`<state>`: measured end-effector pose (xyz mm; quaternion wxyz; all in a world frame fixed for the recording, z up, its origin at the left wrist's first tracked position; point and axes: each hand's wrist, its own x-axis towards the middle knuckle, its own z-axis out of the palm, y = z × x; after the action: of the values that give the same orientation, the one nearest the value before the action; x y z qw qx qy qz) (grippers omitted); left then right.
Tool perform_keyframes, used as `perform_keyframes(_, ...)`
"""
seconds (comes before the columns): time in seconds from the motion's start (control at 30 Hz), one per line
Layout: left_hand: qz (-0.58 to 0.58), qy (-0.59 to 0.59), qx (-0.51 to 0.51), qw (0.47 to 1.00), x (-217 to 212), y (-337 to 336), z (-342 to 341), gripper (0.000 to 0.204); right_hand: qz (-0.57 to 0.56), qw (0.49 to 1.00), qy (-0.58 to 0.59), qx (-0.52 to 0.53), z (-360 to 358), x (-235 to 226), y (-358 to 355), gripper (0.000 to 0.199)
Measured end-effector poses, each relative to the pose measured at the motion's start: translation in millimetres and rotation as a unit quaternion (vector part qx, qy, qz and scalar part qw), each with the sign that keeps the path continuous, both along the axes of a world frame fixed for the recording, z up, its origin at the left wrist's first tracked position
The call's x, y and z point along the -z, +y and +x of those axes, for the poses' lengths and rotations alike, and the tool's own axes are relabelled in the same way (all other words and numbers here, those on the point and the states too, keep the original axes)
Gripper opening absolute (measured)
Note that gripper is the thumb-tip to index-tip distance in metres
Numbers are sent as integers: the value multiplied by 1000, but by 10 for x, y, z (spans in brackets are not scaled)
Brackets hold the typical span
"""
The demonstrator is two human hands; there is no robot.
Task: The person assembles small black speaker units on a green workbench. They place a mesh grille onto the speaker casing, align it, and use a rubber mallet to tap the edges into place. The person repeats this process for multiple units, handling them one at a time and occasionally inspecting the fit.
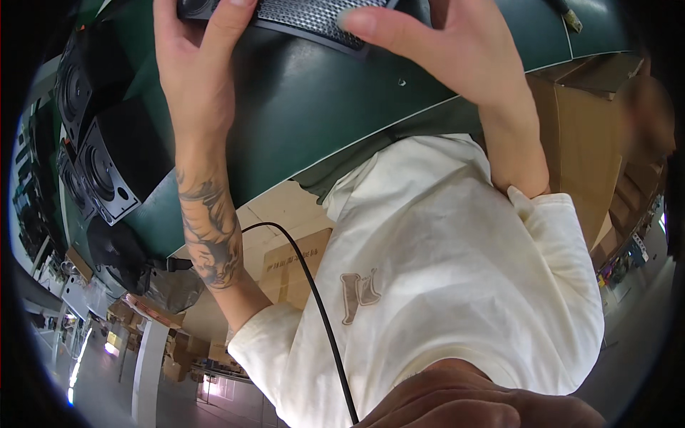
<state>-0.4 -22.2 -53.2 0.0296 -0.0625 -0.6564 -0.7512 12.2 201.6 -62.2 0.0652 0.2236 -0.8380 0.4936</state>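
- Dark green smooth worktop (300,107) fills the upper view; brown cardboard boxes (585,135) sit by its right edge and more lie below it.
- My left hand (196,50) grips the left end of a black speaker unit w/ grey metal mesh grille (310,16), thumb over its front edge.
- My right hand (442,50) is half-open at the unit's right end; one fingertip touches the grille, rest spread, so not clamped.
- Unit lies at the far edge of the worktop, partly cut off by the frame top.
- Black boxed speakers w/ round cones (100,171) stand in a row on the left, well apart from both hands.
- Thin black cable (314,299) runs across my cream long-sleeved shirt (442,285).
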Motion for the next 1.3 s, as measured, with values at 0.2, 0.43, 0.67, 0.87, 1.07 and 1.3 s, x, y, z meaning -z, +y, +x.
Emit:
perform_keyframes(0.2, -49, -23, -58, 997, 131, -106, 53, 72, 7, 999, -27, -17, -199, -137, 78, 106)
perform_keyframes(0.43, -14, -22, -115, 993, 183, -94, 55, 72, -70, 997, -6, 28, -87, -62, -102, 100)
perform_keyframes(0.67, 10, -23, -90, 996, 172, -73, 85, 58, -399, 903, -141, -76, -64, 260, -290, 96)
perform_keyframes(0.87, 33, -33, -87, 995, 163, -72, 10, 51, -432, 887, -154, -53, 34, 101, -392, 95)
perform_keyframes(1.07, 29, -12, -77, 997, 166, -68, 147, 77, -263, 963, -42, -51, -75, 162, -221, 97)
perform_keyframes(1.3, -166, 129, -10, 978, 147, -118, 44, 118, -87, 995, 9, -39, 70, -39, 235, 87)
